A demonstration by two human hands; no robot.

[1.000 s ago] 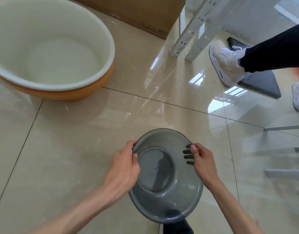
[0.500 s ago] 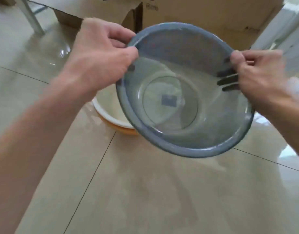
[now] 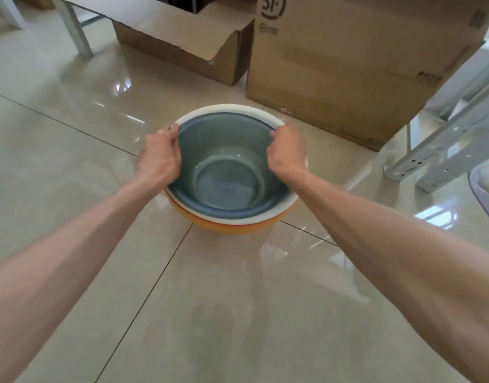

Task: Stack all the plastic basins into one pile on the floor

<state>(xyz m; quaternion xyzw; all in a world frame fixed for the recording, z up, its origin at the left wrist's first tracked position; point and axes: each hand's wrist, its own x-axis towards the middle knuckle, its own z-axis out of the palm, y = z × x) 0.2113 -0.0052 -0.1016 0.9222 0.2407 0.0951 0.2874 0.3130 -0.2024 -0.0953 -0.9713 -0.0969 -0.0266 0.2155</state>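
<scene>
Glossy tiled floor [image 3: 237, 286], cardboard boxes [image 3: 334, 64] beyond; grey basin [image 3: 226, 172] nested inside orange basin [image 3: 232, 226], pinched at opposite rim edges by left hand [image 3: 160, 156] and right hand [image 3: 286, 150]; likely light, stiff, slick — best held by rim.

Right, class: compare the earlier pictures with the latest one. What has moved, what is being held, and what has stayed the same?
The grey basin went from the floor, up into the air, then down into the orange basin, where it now sits nested. The left hand and right hand have gripped its rim on opposite sides throughout. The orange basin has stayed on the floor tiles.
</scene>
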